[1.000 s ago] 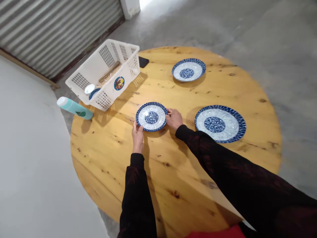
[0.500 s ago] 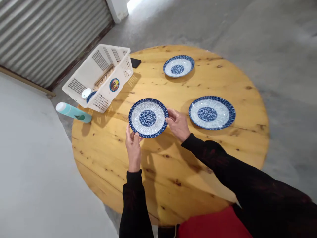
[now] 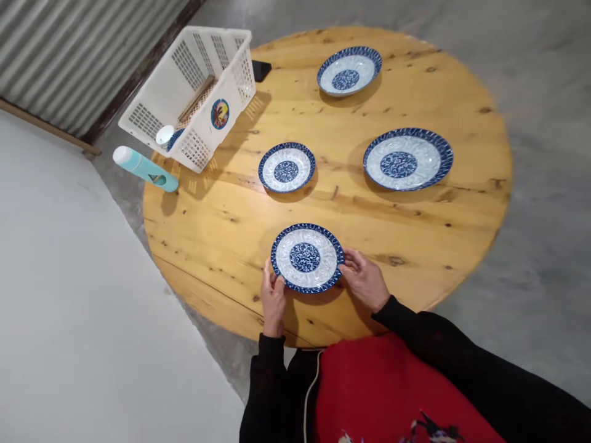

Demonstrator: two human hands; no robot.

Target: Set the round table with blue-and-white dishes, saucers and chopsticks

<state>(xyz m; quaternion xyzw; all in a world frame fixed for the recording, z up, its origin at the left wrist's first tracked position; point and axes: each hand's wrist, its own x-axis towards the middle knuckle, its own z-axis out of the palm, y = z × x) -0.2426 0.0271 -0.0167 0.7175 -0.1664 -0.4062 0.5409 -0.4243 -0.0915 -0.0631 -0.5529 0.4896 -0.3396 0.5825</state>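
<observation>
A blue-and-white plate (image 3: 307, 258) with a dark blue patterned rim is held near the front edge of the round wooden table (image 3: 231, 246). My left hand (image 3: 274, 298) grips its lower left rim, thumb on top. On the right side, my right hand (image 3: 364, 279) pinches the rim. Whether the plate's underside touches the table I cannot tell. Beyond it lies a smaller matching plate (image 3: 286, 168). To the right sits a larger plate (image 3: 408, 159), and another plate (image 3: 349, 71) rests at the back.
A white plastic basket (image 3: 203, 132) stands at the back left, holding a white cup (image 3: 165, 135), a blue-patterned dish and wooden chopsticks or sticks (image 3: 196, 98). In front of it stands a turquoise bottle (image 3: 148, 170). A black flat object (image 3: 261, 70) lies behind the basket.
The held plate has come toward my body, both hands still on its rim. The smaller plate behind it, hidden before, now shows. The camera view has tilted further down.
</observation>
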